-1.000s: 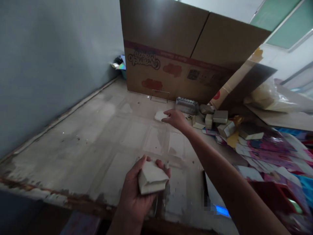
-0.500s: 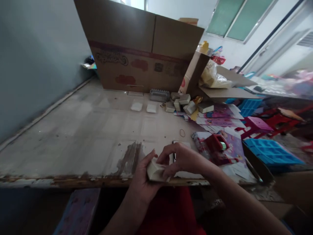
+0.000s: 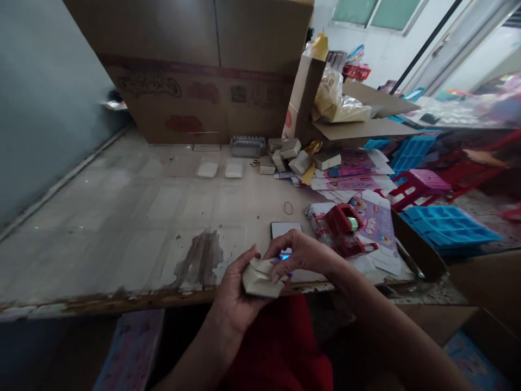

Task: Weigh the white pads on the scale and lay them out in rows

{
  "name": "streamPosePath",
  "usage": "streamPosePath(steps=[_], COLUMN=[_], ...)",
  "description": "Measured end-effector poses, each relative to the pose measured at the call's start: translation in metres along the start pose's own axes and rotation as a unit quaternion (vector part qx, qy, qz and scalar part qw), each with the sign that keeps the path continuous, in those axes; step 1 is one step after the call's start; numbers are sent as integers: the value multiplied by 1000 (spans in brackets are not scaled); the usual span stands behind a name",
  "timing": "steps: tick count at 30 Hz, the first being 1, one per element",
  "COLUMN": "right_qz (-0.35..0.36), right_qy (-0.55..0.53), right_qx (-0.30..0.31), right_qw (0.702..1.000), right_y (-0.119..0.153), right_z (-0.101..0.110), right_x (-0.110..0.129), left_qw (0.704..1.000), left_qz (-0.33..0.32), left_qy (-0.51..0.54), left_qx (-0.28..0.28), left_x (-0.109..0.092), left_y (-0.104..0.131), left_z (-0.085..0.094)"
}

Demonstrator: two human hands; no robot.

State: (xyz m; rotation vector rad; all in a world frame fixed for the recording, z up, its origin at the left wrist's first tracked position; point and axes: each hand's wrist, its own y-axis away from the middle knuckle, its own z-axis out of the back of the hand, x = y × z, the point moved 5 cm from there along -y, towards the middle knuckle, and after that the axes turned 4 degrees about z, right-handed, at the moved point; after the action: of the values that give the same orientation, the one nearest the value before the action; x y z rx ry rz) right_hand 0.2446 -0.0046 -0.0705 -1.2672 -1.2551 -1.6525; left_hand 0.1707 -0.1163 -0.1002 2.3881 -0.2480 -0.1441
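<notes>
A thick stack of cream-coloured paper cards [image 3: 260, 285] is cradled in my left hand [image 3: 235, 296], with the thumb along its far left side. My right hand [image 3: 299, 258] bends over the stack from the right, finger and thumb closed on its right edge. The upper layers look lifted apart from the rest. Just beyond the right hand and partly covered by it lies a small flat device [image 3: 285, 228] with a blue lit display, like a digital scale. Both hands are near the table's front edge.
On the table [image 3: 134, 217] lie two white pads [image 3: 233, 170], a clear plastic tray [image 3: 247, 146], several similar card stacks [image 3: 301, 162] and a rubber band [image 3: 288, 208]. A red tape dispenser [image 3: 344, 220] rests on printed cartons [image 3: 376, 228]. A large cardboard box [image 3: 183, 103] stands behind.
The view has shifted, so the table appears farther left and higher. The held stack shows a clearer gap between its upper layers, and the device's blue display is now visible.
</notes>
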Motion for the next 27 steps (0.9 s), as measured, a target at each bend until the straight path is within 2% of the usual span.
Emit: streamPosePath(steps=[6, 10, 13, 15, 17, 18, 19, 20, 21, 23, 24, 25, 27], right_qz=[36, 52, 40, 37, 54, 70, 88, 104, 115, 110, 98, 84, 61], right_qy=[87, 145, 102, 109, 219, 303, 393, 477, 544, 622, 636, 637, 611], right_qx=[-54, -170, -271, -381, -507, -542, -542, -510, -453, -333, -295, -279, -286], right_qw=[994, 973, 956, 917, 832, 781, 737, 709, 697, 700, 706, 713, 736], right_y=[10, 23, 32, 40, 51, 54, 52, 47, 39, 25, 20, 18, 16], right_z=[3, 5, 25, 47, 66, 69, 68, 63, 56, 42, 39, 38, 41], right_x=[1, -2, -14, -21, -21, -19, -19, -21, -26, -43, -52, -58, -64], left_qw=[1000, 1000, 1000, 998, 995, 995, 995, 995, 996, 996, 996, 996, 996], left_qz=[-21, -1, 12, 11, 13, 14, 16, 18, 22, 29, 31, 31, 29], left_qy=[-1, -13, 11, 32, 43, 47, 52, 56, 61, 70, 72, 73, 72], left_qx=[-13, -8, -19, -56, -85, -86, -82, -76, -67, -48, -42, -38, -33], left_x=[-1, -1, 0, -1, -3, -4, -5, -6, -8, -10, -11, -13, -14], left_y=[-5, -9, -12, -12, -12, -12, -13, -13, -13, -13, -12, -12, -11], left_z=[-4, -7, -9, -6, -3, -2, -2, -2, -3, -4, -4, -3, -2])
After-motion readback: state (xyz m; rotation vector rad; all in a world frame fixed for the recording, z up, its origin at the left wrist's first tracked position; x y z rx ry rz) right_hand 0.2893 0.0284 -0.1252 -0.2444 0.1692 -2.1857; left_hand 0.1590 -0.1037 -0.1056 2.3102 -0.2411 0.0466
